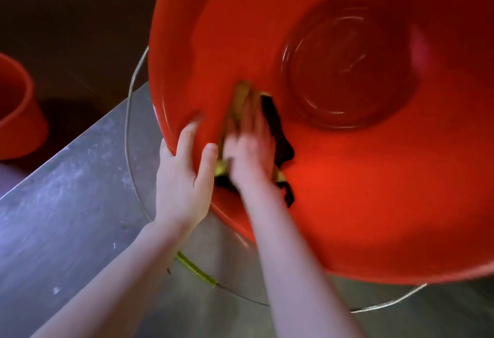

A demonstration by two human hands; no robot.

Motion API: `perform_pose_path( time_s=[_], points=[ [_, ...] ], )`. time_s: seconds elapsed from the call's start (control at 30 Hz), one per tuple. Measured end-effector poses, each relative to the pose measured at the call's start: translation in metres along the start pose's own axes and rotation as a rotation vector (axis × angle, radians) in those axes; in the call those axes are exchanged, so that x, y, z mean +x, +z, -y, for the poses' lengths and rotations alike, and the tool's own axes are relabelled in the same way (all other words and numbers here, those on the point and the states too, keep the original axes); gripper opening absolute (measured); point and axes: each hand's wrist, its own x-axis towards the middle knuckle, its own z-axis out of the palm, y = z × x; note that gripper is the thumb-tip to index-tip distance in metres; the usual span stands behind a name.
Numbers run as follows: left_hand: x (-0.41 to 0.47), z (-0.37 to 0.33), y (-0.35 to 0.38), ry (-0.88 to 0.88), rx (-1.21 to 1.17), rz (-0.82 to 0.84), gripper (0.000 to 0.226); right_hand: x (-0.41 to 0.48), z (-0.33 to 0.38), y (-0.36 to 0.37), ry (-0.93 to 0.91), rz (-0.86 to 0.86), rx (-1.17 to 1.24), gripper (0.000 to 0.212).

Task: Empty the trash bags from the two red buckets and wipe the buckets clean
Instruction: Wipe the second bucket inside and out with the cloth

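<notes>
A large red bucket (347,190) fills the right of the view, its mouth facing me and its round bottom visible inside. My left hand (184,177) grips the bucket's near rim, thumb inside and fingers over the edge. My right hand (248,150) is inside the bucket, blurred, pressing a yellow and black cloth (278,129) flat against the inner wall. A second red bucket (18,107) stands at the far left edge, only partly in view.
The large bucket rests on a scratched metal table (66,204) whose edge runs diagonally. The bucket's wire handle (131,113) hangs down over the table, with a yellow-green grip (195,270) near my forearms. Beyond the table's edge lies dark floor.
</notes>
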Motion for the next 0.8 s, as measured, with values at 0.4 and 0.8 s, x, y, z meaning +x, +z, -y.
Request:
perform_pose_path(
  time_s=[0.4, 0.8],
  points=[
    [-0.006, -0.027, -0.014, -0.108, -0.027, 0.115, 0.057, 0.066, -0.052, -0.015, 0.279, 0.114, -0.066, 0.057],
    [0.066, -0.078, -0.067, 0.503, 0.515, 0.015, 0.047, 0.05, -0.1, -0.024, 0.226, 0.279, -0.274, 0.056]
  ],
)
